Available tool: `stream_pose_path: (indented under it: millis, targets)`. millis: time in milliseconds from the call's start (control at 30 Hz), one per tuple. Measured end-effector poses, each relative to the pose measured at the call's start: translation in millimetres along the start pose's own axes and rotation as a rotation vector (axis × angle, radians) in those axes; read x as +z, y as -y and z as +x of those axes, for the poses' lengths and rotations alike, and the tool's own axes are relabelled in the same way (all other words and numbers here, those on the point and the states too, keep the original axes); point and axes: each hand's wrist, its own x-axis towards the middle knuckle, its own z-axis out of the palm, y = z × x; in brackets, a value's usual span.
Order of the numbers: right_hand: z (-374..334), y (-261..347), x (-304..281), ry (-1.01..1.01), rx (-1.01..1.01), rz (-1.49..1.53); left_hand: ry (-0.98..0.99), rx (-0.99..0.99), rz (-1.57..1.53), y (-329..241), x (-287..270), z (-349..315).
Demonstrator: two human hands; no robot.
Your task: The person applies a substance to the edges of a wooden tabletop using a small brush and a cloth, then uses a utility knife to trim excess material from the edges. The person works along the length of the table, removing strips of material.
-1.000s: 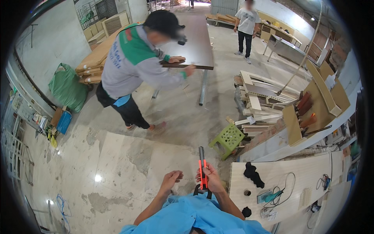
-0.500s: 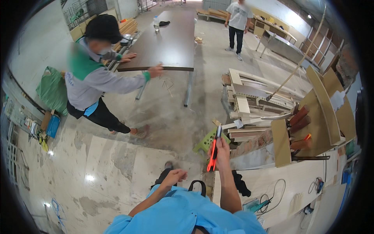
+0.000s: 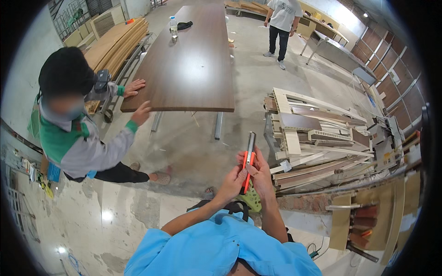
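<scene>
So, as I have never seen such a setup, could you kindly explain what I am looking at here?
Of course. There is no robot: these are a person's own bare hands. The view comes from the left of two wide fisheye cameras worn on the head, looking down, so straight edges bend toward the rim.

The right hand holds an orange-and-black tool, apparently a utility knife, pointing away from the body; the left hand is up against it.

Ahead, a long brown board carries a clear bottle and a black item too small to identify. A co-worker at the left has one hand on that board.
</scene>
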Motion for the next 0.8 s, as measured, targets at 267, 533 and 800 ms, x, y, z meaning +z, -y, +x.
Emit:
stream_pose_path:
  millis: [267, 533, 800]
  targets:
    - [83.5, -14.1, 7.1, 0.005, 0.001, -0.284, -0.147, -0.194, -0.173, -12.4, -20.8, 81.8]
    - [198.3, -48.8, -16.1, -0.143, 0.026, -0.178, -0.281, -0.081, -0.089, -16.7, -29.6, 180.4]
    - [340.0, -22.0, -92.3, 0.234, 0.110, -0.083, -0.569, -0.020, 0.010, -41.0, -8.4, 319.9]
